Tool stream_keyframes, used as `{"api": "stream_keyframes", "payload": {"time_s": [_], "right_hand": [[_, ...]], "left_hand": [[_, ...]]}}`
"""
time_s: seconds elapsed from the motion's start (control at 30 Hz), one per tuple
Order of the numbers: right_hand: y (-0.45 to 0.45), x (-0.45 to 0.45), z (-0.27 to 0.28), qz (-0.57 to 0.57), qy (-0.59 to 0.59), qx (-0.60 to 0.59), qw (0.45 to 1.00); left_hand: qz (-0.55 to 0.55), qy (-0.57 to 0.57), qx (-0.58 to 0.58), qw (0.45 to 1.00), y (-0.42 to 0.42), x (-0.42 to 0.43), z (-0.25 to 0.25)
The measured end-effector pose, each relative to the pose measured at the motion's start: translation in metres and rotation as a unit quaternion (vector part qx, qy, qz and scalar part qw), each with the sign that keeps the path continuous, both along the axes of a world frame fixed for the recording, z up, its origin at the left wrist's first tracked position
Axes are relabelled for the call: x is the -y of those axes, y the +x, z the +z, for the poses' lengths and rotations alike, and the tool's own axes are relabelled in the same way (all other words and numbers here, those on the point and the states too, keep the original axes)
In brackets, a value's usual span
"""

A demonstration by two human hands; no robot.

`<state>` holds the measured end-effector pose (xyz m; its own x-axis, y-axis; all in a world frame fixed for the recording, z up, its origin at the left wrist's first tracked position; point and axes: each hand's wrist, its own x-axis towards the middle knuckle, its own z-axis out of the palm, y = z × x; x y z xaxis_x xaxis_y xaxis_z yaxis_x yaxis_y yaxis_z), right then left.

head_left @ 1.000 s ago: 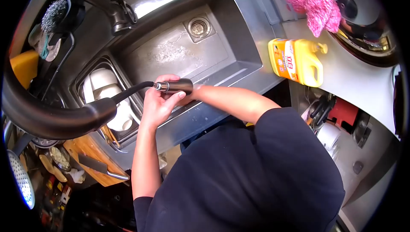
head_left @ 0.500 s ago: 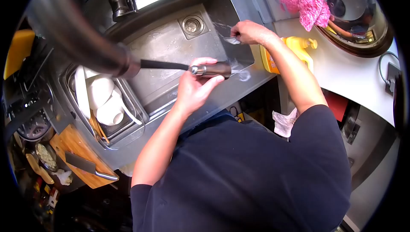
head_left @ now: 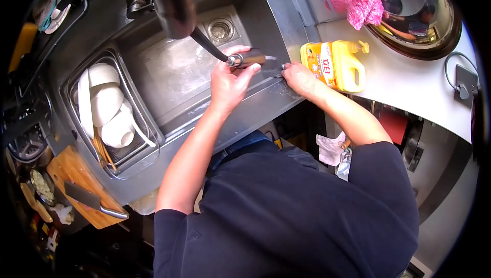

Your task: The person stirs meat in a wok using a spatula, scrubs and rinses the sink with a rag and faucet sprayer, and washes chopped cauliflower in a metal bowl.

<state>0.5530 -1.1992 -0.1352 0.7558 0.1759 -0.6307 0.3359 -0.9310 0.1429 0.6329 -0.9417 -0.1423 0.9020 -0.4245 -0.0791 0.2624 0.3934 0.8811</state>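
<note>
My left hand (head_left: 228, 81) is wrapped round the dark pull-out spray head (head_left: 250, 58), whose black hose runs up to the faucet neck (head_left: 171, 4). Water leaves the nozzle toward the right over the steel sink (head_left: 169, 63). Just right of the spray, at the sink's right edge, my right hand (head_left: 299, 77) has its fingers pressed together; what they hold is too small and blurred to name. A yellow detergent jug (head_left: 335, 65) stands beside that hand.
A rack (head_left: 153, 142) at the left of the sink holds white bowls (head_left: 106, 105) and chopsticks. Lower left, a cleaver (head_left: 82, 194) lies on a cutting board (head_left: 97, 219). Pink cloth (head_left: 360, 1) hangs at the upper right, near a large glass lid (head_left: 427, 17).
My right hand moved from under the spray out over the sink's right side, then back down to its near right edge. My left hand carried the spray head right and up.
</note>
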Motion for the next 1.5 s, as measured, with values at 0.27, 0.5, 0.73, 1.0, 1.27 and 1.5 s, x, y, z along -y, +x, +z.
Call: {"api": "stream_keyframes", "payload": {"time_s": [0.27,0.5,0.73,1.0,1.27,1.5], "right_hand": [[0.123,0.015,-0.018,0.151,0.057,0.099,0.982],[0.075,0.015,0.004,0.198,-0.033,-0.139,0.97],[0.074,0.012,-0.033,0.214,-0.02,-0.057,0.975],[0.107,0.01,-0.035,0.226,-0.073,0.009,0.971],[0.127,-0.006,0.015,0.208,-0.056,-0.148,0.965],[0.055,0.019,0.002,0.083,0.095,0.105,0.986]], "left_hand": [[0.024,0.084,0.032,0.996,0.028,-0.033,-0.022],[0.033,0.088,0.064,0.994,0.026,-0.041,-0.027],[0.046,0.118,0.085,0.988,0.02,-0.047,-0.017],[0.031,0.179,0.11,0.977,0.019,-0.058,-0.018],[0.066,0.188,0.153,0.968,0.031,-0.062,-0.023],[0.004,0.152,0.078,0.985,0.017,-0.034,-0.004]]}}
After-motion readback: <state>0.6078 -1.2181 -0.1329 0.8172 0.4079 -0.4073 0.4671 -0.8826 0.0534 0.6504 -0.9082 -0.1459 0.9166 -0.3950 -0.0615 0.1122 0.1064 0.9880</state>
